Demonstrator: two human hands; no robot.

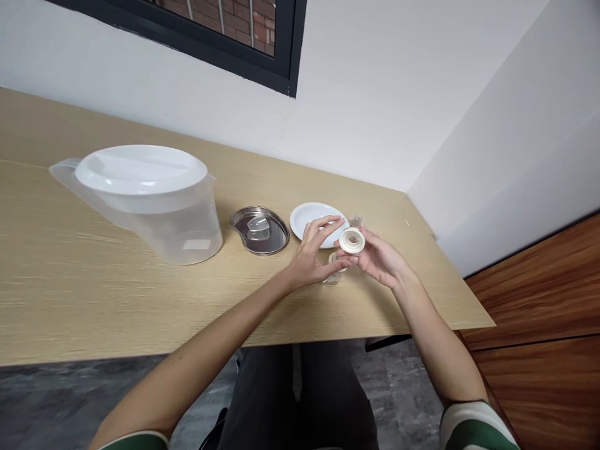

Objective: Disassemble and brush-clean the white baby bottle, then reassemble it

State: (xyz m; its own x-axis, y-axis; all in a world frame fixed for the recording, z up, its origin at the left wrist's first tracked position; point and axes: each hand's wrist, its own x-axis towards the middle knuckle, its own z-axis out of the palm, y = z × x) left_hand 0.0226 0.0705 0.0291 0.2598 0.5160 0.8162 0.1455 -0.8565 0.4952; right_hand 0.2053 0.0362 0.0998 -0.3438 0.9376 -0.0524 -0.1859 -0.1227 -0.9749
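Note:
A small round cream-coloured piece (351,240) with a ringed opening faces me, gripped in the fingers of my right hand (379,257). My left hand (313,256) is just left of it, thumb and fingers spread apart, with nothing seen between them. Beneath my left thumb, a small clear object (332,277) with a pale rim stands on the table, partly hidden. Behind my hands lies a white plate (307,215), its right part covered by my left fingers. Something small and greyish shows behind the round piece, too hidden to name.
A large clear pitcher (187,231) with a white lid stands on the wooden table (117,300) at left. Between it and the plate, a kidney-shaped metal tray (276,242) holds clear plastic pieces (259,228). A thin bent strip (407,219) lies at right.

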